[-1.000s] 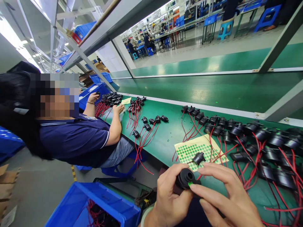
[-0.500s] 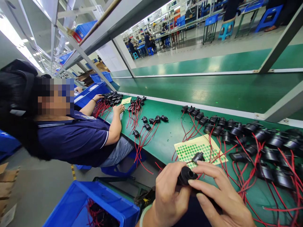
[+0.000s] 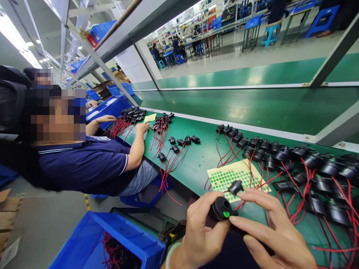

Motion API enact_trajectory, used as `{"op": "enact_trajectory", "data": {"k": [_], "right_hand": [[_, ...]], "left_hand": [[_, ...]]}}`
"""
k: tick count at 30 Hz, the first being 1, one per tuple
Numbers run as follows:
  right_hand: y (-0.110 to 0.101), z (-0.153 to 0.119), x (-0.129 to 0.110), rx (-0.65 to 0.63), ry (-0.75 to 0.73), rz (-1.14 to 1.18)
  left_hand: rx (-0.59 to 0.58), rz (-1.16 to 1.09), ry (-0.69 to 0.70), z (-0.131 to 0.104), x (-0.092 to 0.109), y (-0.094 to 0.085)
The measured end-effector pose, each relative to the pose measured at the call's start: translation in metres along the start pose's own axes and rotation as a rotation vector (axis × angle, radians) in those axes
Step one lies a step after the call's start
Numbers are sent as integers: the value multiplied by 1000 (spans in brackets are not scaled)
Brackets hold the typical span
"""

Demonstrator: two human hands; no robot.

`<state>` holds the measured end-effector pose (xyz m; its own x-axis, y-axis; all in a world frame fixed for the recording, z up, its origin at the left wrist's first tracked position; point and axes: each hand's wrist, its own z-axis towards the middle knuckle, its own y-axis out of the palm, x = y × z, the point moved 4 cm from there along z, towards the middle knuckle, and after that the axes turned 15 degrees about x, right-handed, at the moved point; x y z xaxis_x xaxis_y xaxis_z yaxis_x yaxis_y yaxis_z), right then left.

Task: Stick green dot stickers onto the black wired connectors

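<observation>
My left hand (image 3: 203, 224) is closed around a small black pump (image 3: 217, 210), its round end tilted up towards me. A green round sticker (image 3: 226, 214) shows on that end, beside the raised spout. My right hand (image 3: 276, 228) has its fingers apart, the index fingertip close to the sticker; whether it touches the pump I cannot tell. Just beyond my hands, a yellow sheet of green dot stickers (image 3: 224, 175) lies on the table, with another black pump (image 3: 235, 186) resting on it.
Many black pumps with red wires (image 3: 325, 183) crowd the green table (image 3: 196, 175) on the right. A smaller group (image 3: 179, 144) lies to the left. A blue bin (image 3: 81, 239) with pumps stands low at left. A co-worker (image 3: 84, 160) sits alongside at the table.
A green sticker now shows on the pump's end. My right fingers have drawn back to the right and spread. The co-worker's far hand has moved left, off the pile.
</observation>
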<state>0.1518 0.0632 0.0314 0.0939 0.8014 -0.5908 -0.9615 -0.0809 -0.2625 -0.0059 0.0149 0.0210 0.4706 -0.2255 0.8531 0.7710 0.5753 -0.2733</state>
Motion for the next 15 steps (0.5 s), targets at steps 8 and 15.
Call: {"op": "enact_trajectory", "data": {"k": [8, 15], "right_hand": [[16, 5, -5, 8, -38, -5], [0, -3, 1, 98, 90, 52]], "left_hand": [[-60, -89, 44, -1, -1, 5], [-143, -307, -268, 3, -4, 7]]}}
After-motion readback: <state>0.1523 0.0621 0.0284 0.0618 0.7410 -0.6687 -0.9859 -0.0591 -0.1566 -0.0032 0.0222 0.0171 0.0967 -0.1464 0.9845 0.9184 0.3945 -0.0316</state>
